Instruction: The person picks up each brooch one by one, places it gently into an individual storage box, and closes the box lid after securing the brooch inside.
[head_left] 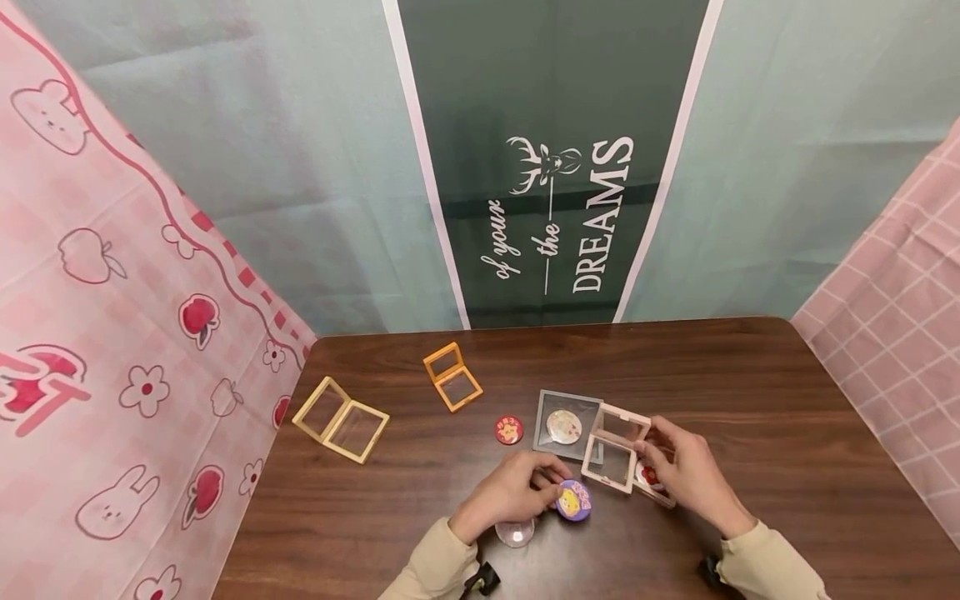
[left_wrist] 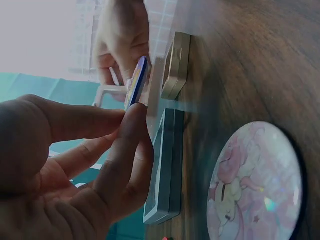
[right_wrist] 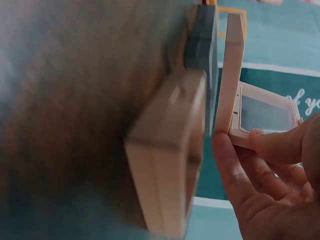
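Observation:
Between thumb and fingers my left hand [head_left: 513, 490] pinches a round purple badge [head_left: 573, 501] with a yellow cartoon figure. The left wrist view shows this badge [left_wrist: 136, 85] edge-on at the fingertips. My right hand [head_left: 693, 467] holds a pale pink hinged display frame [head_left: 610, 463] by its side, its two halves swung apart, with clear film in each. Below that hand lies a closed pinkish frame [right_wrist: 167, 155], partly hidden, with a red-patterned badge [head_left: 648, 475] inside. A pale pink round badge [left_wrist: 257, 185] rests on the table under my left wrist.
A closed grey frame [head_left: 550, 451] holding a pale round badge [head_left: 564, 427] lies behind the hands. Left of it sits a red badge [head_left: 508, 430]. An orange frame [head_left: 459, 405] and a cream-yellow frame [head_left: 342, 451] stand opened farther left on the wooden table [head_left: 712, 367].

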